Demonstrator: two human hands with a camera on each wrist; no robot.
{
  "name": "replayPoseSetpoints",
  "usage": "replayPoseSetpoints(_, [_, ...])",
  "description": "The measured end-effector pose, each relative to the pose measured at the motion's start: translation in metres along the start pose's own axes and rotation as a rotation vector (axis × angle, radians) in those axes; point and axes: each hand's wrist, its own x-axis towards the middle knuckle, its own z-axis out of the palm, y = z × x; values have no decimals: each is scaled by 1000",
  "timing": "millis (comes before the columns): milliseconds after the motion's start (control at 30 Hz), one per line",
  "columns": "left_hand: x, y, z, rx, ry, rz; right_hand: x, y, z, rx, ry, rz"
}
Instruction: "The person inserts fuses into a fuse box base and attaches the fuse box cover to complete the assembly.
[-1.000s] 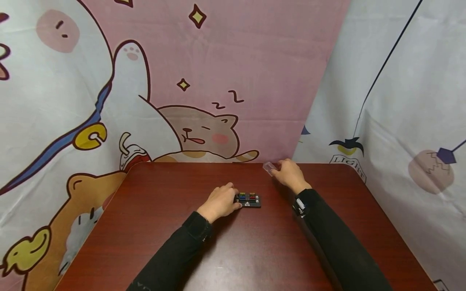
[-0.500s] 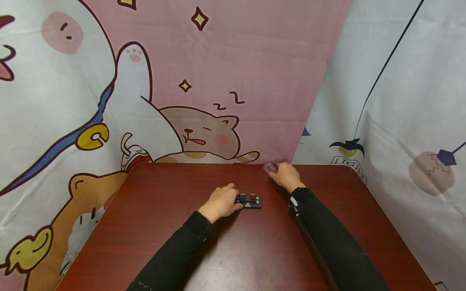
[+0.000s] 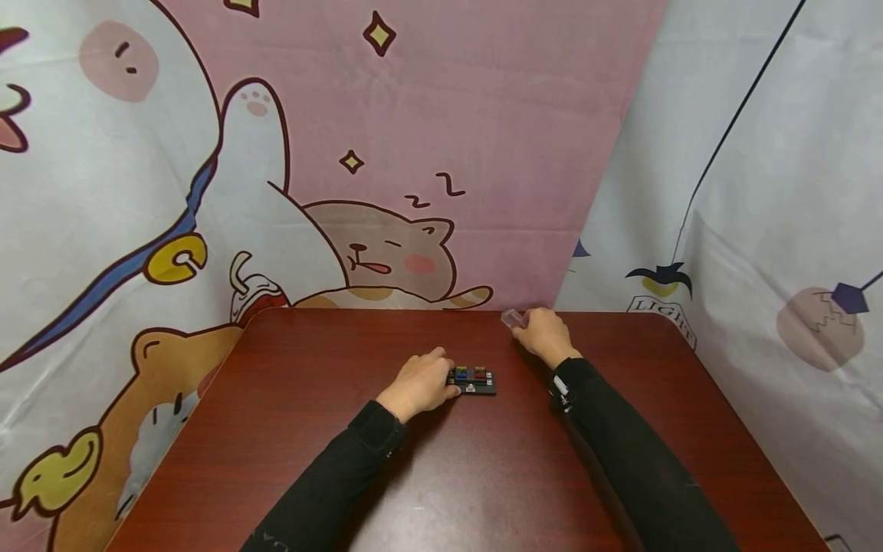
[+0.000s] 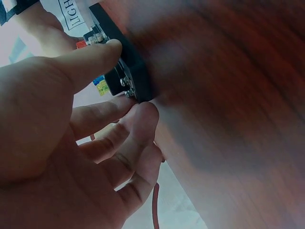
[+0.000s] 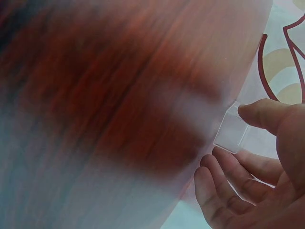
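Note:
In the head view, a black fuse block (image 3: 480, 383) with small blue, yellow and red blade fuses lies on the table. My left hand (image 3: 417, 383) grips its left end. Up close in the left wrist view, the thumb lies along one side of the fuse block (image 4: 136, 76) and fingertips touch its end by the metal screws. Near the table's far edge, my right hand (image 3: 546, 337) pinches a small clear plastic cover (image 3: 512, 318). The right wrist view shows this see-through cover (image 5: 232, 130) between thumb and fingers, close to the table edge.
The reddish-brown wooden table (image 3: 469, 483) spans beneath both arms. Behind it hangs a cartoon-printed cloth (image 3: 510, 153), right against the far edge. A white printed cloth (image 3: 759, 230) hangs along the right side.
My right hand has shifted slightly left and toward me with the clear cover, which has turned a little. My left hand keeps its grip on the fuse block in the same place.

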Motion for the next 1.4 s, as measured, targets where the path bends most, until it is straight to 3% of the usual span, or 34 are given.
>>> replayPoseSetpoints(367, [-2, 0, -1, -26, -3, -12, -10, -1, -10, -4, 10, -56])
replayPoseSetpoints(800, [-5, -1, 4, -26, 43, -1, -39, -22, -22, 8, 33, -224])
replayPoseSetpoints(1033, [-3, -3, 5, -37, 45, 0, -49, -32, -28, 18, -9, -396])
replayPoseSetpoints(1400, [-2, -9, 3, -119, 52, 31, -62, -40, -26, 41, -128, -545])
